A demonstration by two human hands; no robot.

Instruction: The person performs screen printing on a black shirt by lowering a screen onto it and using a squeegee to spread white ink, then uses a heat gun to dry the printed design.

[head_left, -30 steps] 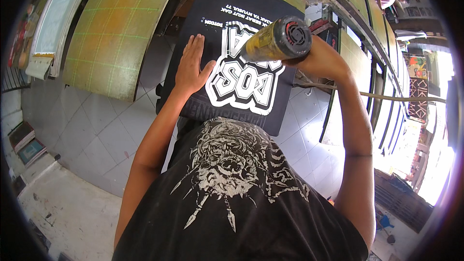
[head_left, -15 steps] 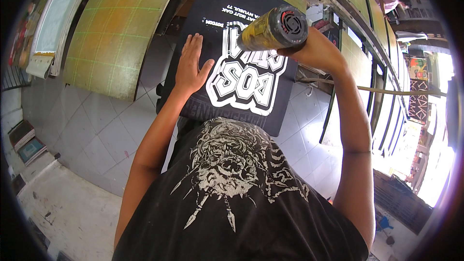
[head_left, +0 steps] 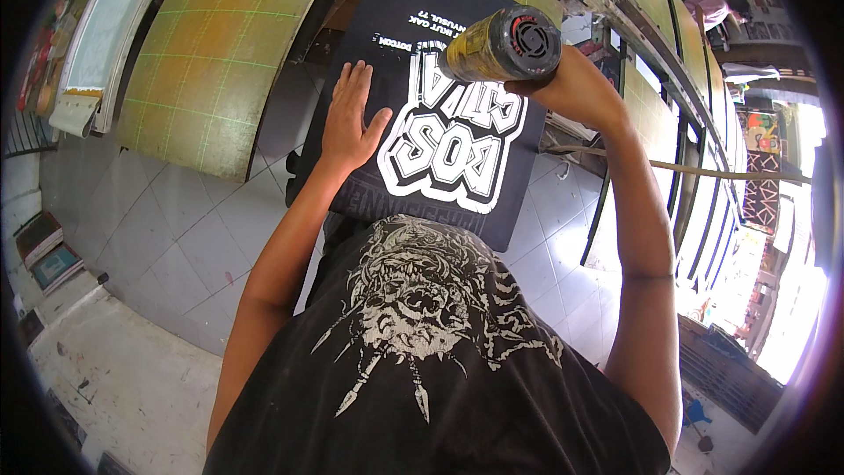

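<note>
Black fabric lies over a flat board in front of me, with a large white lettered print and smaller white print on it. My left hand rests flat on its left part, fingers stretched out and thumb spread. Above the far part of the print, my right hand grips a yellow and black heat gun. The gun's round vented rear end faces up towards me, and its front end points down at the print. The handle and most of my right fingers are hidden behind the gun's body.
Yellowish boards with green grid lines stand at left, and more boards line a rail at right. A framed screen leans at far left. A cable runs to the right. Another person is at upper right.
The heat gun has shifted slightly to the right and away from me over the print, with my right hand on it. My left hand stays nearly in place on the fabric.
</note>
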